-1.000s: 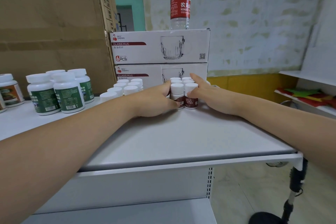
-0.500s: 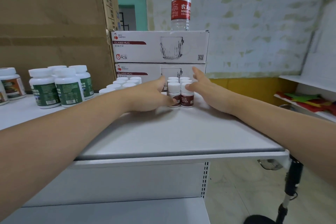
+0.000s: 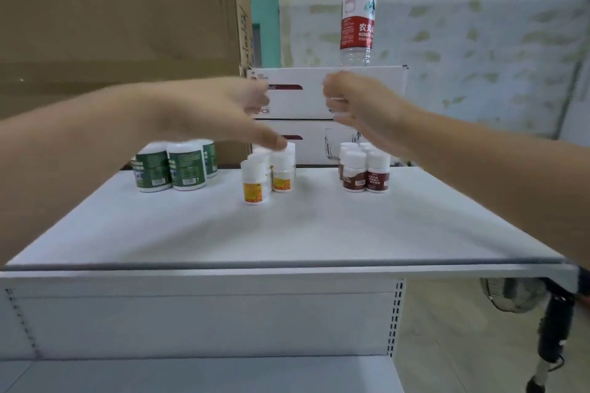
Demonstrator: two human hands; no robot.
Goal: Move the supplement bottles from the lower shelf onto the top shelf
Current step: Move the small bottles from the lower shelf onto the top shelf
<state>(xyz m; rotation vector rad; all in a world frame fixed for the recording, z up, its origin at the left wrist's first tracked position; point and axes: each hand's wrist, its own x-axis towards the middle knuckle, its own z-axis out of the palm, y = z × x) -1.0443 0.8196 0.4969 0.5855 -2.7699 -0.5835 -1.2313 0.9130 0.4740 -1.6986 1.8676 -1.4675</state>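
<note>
Hovering over the top shelf (image 3: 287, 233), the left hand (image 3: 217, 112) hangs loosely curled and empty; blur hides whether the curled right hand (image 3: 360, 105) holds anything. Supplement bottles (image 3: 365, 172) stand grouped there; further ones should land upright beside matching labels.

Soft, even, cool light, bright white top shelf (image 3: 287, 233), faint shadows beneath the bottles (image 3: 365, 172), left hand (image 3: 217, 112) and right hand (image 3: 364, 105) smeared by motion blur, wide-angle bowing at the edges.
</note>
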